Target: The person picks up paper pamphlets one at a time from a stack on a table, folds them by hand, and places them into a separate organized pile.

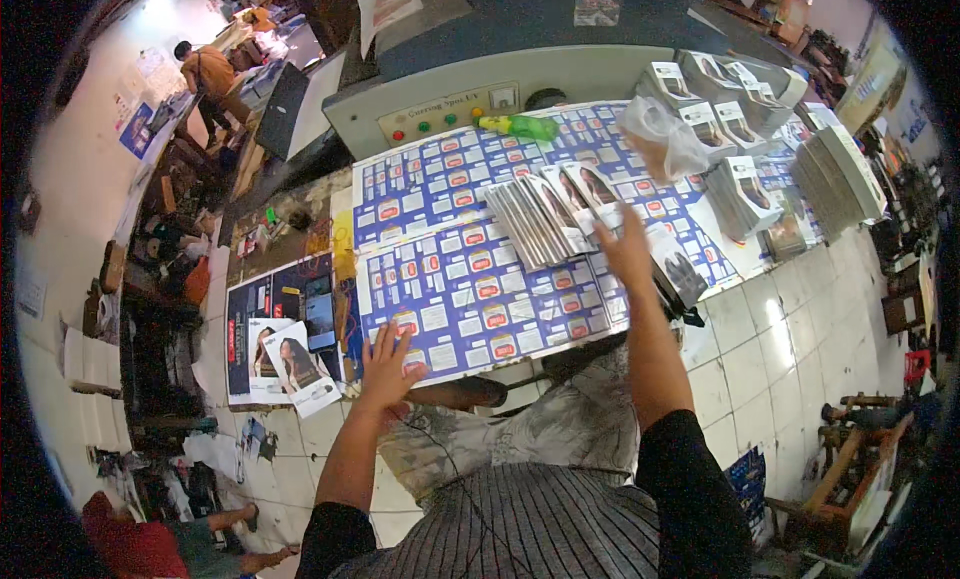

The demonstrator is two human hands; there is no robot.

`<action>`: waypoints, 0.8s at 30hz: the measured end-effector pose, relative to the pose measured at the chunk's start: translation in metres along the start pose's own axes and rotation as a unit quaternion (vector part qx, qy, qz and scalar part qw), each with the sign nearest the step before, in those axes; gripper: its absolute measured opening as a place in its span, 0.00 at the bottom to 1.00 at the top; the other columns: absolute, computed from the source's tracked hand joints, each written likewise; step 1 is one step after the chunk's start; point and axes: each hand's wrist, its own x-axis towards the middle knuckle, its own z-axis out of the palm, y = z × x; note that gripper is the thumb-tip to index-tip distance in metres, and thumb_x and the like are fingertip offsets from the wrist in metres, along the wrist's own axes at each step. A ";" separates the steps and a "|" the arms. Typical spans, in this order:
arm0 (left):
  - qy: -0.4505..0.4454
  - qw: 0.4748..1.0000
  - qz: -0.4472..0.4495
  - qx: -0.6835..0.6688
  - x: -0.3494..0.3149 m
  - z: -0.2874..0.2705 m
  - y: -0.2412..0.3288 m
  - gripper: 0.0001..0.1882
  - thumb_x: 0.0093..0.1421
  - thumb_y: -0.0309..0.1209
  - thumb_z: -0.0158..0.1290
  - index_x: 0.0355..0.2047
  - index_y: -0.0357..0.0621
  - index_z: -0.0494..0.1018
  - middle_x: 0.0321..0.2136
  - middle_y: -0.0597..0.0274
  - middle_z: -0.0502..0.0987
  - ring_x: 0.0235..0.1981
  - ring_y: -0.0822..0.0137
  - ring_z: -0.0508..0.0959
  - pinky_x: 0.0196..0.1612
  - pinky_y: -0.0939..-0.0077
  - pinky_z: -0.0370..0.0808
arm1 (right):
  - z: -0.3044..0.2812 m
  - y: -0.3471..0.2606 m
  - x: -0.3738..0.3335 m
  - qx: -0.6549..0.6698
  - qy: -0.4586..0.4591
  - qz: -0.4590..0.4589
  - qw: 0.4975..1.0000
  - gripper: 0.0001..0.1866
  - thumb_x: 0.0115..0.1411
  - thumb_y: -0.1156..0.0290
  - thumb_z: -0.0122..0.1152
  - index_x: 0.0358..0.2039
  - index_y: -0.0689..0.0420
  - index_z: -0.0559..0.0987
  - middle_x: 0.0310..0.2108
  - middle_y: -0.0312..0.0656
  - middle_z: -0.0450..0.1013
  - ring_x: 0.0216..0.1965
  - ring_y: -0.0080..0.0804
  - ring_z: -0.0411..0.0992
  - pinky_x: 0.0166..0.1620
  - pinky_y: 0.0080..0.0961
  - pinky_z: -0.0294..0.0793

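Note:
My left hand (pixel 388 367) lies open at the front edge of the table, fingers spread on the blue printed sheet (pixel 450 334). My right hand (pixel 625 247) reaches to the right end of a leaning row of flat printed cartons (pixel 545 217). Its fingers look stretched out against the last cartons, which carry a picture of a long-haired person; I see no grip around any of them. Just right of that hand lies a dark-and-white printed piece (pixel 680 267), partly hidden by my wrist.
Stacked cartons (pixel 740 194) and a clear plastic bag (pixel 665 139) sit at the right. A green bottle (pixel 520 127) lies before a grey machine (pixel 430 104). Printed cards (pixel 300 364) and a phone (pixel 320 319) are at the left. One person (pixel 210 79) stands far left, another (pixel 140 539) lower left.

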 end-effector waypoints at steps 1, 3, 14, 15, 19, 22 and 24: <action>0.012 1.000 0.011 0.012 0.003 0.002 -0.001 0.45 0.59 0.61 0.52 0.70 0.55 0.54 0.72 0.50 0.46 0.73 0.51 0.44 0.68 0.40 0.39 | -0.021 0.036 -0.003 -0.099 0.024 0.023 0.995 0.47 0.54 0.40 0.64 0.63 0.64 0.64 0.63 0.59 0.62 0.63 0.56 0.62 0.63 0.44 0.63; 0.034 0.999 0.017 0.036 0.002 0.005 -0.003 0.44 0.59 0.60 0.53 0.70 0.55 0.55 0.72 0.50 0.47 0.73 0.51 0.45 0.68 0.40 0.41 | -0.051 0.075 -0.022 -0.256 0.000 0.090 0.962 0.46 0.53 0.44 0.67 0.64 0.59 0.64 0.64 0.56 0.62 0.63 0.55 0.62 0.63 0.44 0.63; -0.044 0.824 0.071 -0.560 0.020 -0.008 0.122 0.32 0.69 0.44 0.50 0.66 0.38 0.57 0.65 0.49 0.60 0.66 0.55 0.62 0.65 0.64 0.61 | 0.035 -0.072 -0.157 0.204 -0.196 -0.004 0.959 0.22 0.70 0.68 0.42 0.60 0.65 0.67 0.58 0.64 0.65 0.60 0.60 0.62 0.65 0.44 0.59; -0.037 0.826 0.065 -0.559 0.022 -0.013 0.140 0.32 0.69 0.44 0.50 0.66 0.38 0.57 0.65 0.49 0.60 0.66 0.55 0.62 0.65 0.64 0.61 | 0.059 -0.089 -0.175 0.171 -0.230 -0.126 0.950 0.25 0.66 0.71 0.49 0.62 0.67 0.64 0.61 0.64 0.62 0.64 0.59 0.59 0.68 0.42 0.56; 0.105 0.665 -0.164 -0.721 0.018 0.001 0.109 0.26 0.71 0.39 0.49 0.62 0.36 0.63 0.57 0.58 0.69 0.57 0.66 0.70 0.58 0.70 0.68 | 0.086 -0.118 -0.168 0.151 -0.340 -0.256 0.892 0.38 0.58 0.64 0.59 0.66 0.65 0.59 0.69 0.62 0.51 0.69 0.59 0.51 0.68 0.48 0.53; 0.157 0.613 -0.207 -0.746 0.005 0.001 0.077 0.20 0.71 0.36 0.49 0.58 0.37 0.68 0.49 0.64 0.75 0.50 0.69 0.73 0.53 0.72 0.70 | 0.098 -0.088 -0.144 -0.141 -0.326 -0.252 0.900 0.39 0.64 0.53 0.56 0.69 0.57 0.56 0.70 0.55 0.51 0.72 0.48 0.49 0.67 0.57 0.50; 0.149 0.584 -0.206 -0.771 -0.001 -0.003 0.069 0.19 0.71 0.36 0.48 0.57 0.37 0.69 0.49 0.63 0.75 0.50 0.70 0.73 0.52 0.74 0.70 | 0.108 -0.061 -0.138 -0.167 -0.260 -0.325 0.894 0.39 0.66 0.47 0.51 0.69 0.59 0.57 0.70 0.54 0.53 0.71 0.47 0.51 0.67 0.61 0.47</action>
